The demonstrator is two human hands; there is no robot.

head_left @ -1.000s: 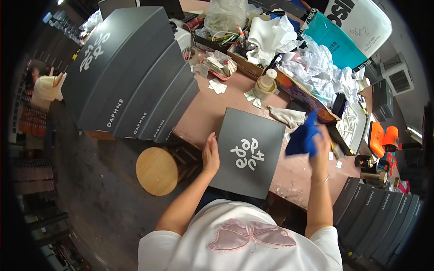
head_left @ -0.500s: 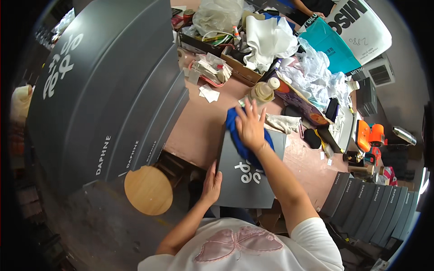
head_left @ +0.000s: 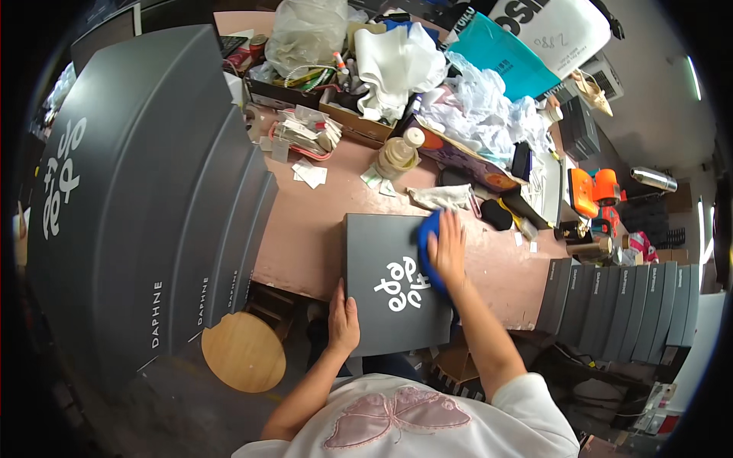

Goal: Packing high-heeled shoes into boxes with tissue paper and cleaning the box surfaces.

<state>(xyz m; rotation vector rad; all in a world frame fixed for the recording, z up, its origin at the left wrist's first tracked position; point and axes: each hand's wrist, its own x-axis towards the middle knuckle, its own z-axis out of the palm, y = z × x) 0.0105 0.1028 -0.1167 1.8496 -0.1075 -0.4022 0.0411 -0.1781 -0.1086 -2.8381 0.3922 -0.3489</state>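
Lying on the near edge of the pinkish table, a dark grey box with white lettering on its upper face sits in front of the person, its near part reaching past the table's rim. Over the right side of that face is a bunched blue cloth, and the right hand rests on it with the palm down and the fingers stretched out; whether the fingers also grip the fabric cannot be told. The left hand is set against the box's left side near the lower corner, fingers extended along the edge rather than curled round it. Just beyond the box lies a crumpled whitish cloth, with a bottle standing near it and some paper slips farther left. Behind these are a heap of crumpled white paper and a teal container. At the left rises a large stack of grey boxes, with a round wooden stool beside it, below the table edge; at the right stands a row of similar boxes.
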